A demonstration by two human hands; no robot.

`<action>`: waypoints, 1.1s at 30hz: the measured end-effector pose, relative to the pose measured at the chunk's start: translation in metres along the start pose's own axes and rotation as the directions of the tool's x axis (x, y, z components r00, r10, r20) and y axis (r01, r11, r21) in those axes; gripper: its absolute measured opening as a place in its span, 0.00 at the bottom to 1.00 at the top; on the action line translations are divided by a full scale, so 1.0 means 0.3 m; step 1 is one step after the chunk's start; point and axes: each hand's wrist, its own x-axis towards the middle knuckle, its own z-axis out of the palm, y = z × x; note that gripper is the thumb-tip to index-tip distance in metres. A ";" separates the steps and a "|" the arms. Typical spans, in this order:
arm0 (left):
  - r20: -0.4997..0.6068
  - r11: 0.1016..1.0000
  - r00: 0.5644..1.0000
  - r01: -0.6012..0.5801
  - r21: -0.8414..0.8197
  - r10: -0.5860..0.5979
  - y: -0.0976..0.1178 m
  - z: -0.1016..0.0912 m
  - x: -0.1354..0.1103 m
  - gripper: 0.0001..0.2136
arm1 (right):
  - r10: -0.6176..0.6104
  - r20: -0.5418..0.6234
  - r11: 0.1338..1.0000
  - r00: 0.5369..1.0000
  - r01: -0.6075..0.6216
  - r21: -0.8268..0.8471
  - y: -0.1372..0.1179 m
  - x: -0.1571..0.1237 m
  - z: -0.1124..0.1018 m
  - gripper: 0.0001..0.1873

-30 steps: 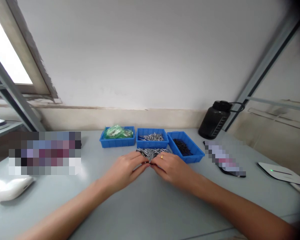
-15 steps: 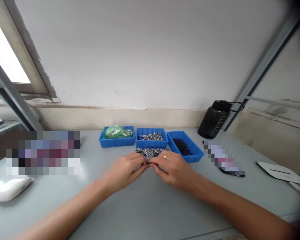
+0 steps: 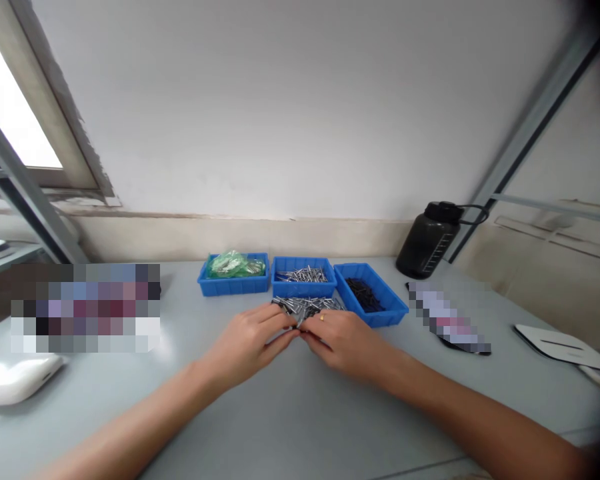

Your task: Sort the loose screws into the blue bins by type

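Observation:
My left hand [image 3: 253, 339] and my right hand [image 3: 347, 341] meet fingertip to fingertip over the grey table. Both are closed in a pinch, and whatever small piece lies between the fingertips is mostly hidden. A ring is on a finger of the right hand. Just beyond the fingers lies a loose pile of thin silver metal pins [image 3: 310, 305], some with dark parts. Behind it a blue bin [image 3: 304, 289] contains more silver pins [image 3: 307, 274]. To its right, an angled blue bin [image 3: 391, 315] has thin black pieces [image 3: 364, 295] in it.
A third blue bin [image 3: 234, 287] at the left holds a green plastic bag [image 3: 229, 264]. A black bottle [image 3: 427, 241] stands at the back right. A white rounded object [image 3: 23, 381] lies at the left, a flat white object [image 3: 565, 345] at the right.
The right hand's fingers have tilted and lowered slightly, uncovering more of the pin pile. The thin dark piece seen between the fingertips earlier is now harder to see.

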 end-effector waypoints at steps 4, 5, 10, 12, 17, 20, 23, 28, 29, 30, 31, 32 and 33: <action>-0.023 1.000 1.000 0.000 0.015 0.000 0.000 -0.001 0.001 0.09 | 0.008 -0.011 1.000 1.000 -0.008 0.014 0.006 -0.001 -0.002 0.10; -0.029 1.000 1.000 0.001 0.016 0.000 0.001 -0.002 0.001 0.09 | 0.007 -0.028 1.000 1.000 -0.007 0.024 0.008 -0.001 -0.003 0.10; -0.046 1.000 0.999 0.025 0.005 -0.025 -0.001 -0.007 0.007 0.08 | -0.009 -0.161 0.997 0.987 0.021 0.074 0.013 -0.001 -0.006 0.10; -0.041 0.999 0.998 0.039 -0.008 -0.040 -0.004 -0.007 0.008 0.08 | -0.033 -0.225 0.994 0.974 0.055 0.089 0.013 -0.002 -0.008 0.09; 0.019 0.998 0.999 0.051 -0.030 -0.051 -0.004 0.001 0.005 0.08 | -0.099 -0.319 0.988 0.943 0.131 0.078 0.007 -0.005 -0.007 0.09; 0.086 0.999 0.996 0.007 -0.048 -0.003 0.003 0.005 0.004 0.10 | -0.139 -0.333 0.983 0.933 0.170 0.067 -0.001 -0.006 -0.006 0.09; 0.103 0.998 0.995 -0.008 -0.065 0.015 0.007 0.006 0.004 0.10 | -0.160 -0.333 0.979 0.929 0.192 0.065 -0.007 -0.009 -0.007 0.09; 0.031 0.991 0.997 0.075 -0.109 -0.072 0.000 0.005 0.005 0.07 | -0.114 -0.365 0.982 0.924 0.161 0.099 0.004 -0.006 -0.014 0.08; 0.008 0.990 0.996 0.087 -0.114 -0.086 -0.002 0.004 0.004 0.07 | -0.096 -0.357 0.985 0.929 0.140 0.101 0.009 -0.004 -0.014 0.08; -0.015 0.988 0.995 0.095 -0.119 -0.098 -0.002 0.003 0.004 0.08 | -0.075 -0.344 0.988 0.936 0.116 0.101 0.013 -0.002 -0.014 0.09; -0.037 0.987 0.993 0.103 -0.123 -0.108 -0.002 0.003 0.003 0.08 | -0.056 -0.325 0.991 0.944 0.093 0.099 0.017 -0.001 -0.014 0.09; -0.057 0.987 0.992 0.105 -0.125 -0.113 -0.002 0.002 0.003 0.08 | -0.044 -0.303 0.992 0.952 0.077 0.096 0.019 0.000 -0.012 0.09; -0.076 0.987 0.991 0.103 -0.125 -0.113 -0.001 0.002 0.003 0.08 | -0.037 -0.279 0.994 0.960 0.065 0.092 0.021 0.001 -0.010 0.09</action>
